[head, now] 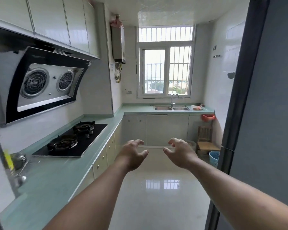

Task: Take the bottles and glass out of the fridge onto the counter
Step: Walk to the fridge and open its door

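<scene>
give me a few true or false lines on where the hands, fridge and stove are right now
1. Both the left hand and the right hand are empty. True.
2. The fridge door stands open. False: it is shut.
3. The gas stove sits in the counter on the person's left. True.
4. A bottle stands on the stove. False: its burners are bare.
5. The sink lies under the window. True.
</scene>
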Tool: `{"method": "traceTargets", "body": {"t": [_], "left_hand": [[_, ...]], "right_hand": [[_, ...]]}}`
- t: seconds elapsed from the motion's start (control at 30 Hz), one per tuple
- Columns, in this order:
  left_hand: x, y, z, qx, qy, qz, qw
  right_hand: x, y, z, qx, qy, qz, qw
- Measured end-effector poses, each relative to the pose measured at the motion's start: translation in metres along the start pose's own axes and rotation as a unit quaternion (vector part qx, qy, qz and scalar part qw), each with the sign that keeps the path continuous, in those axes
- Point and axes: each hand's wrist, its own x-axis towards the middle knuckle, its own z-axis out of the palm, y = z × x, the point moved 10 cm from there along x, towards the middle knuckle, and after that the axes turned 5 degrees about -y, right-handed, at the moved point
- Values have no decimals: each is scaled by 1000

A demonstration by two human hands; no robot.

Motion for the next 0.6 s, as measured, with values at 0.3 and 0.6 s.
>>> {"method": "traceTargets", "body": {"t": [0.3,0.6], "left_hand": [[209,-21,47,-68,-23,40,997],[418,-56,75,-69,-62,46,995]], "right_hand": [[177,33,25,33,21,28,999],[360,85,43,17,31,88,996]]}}
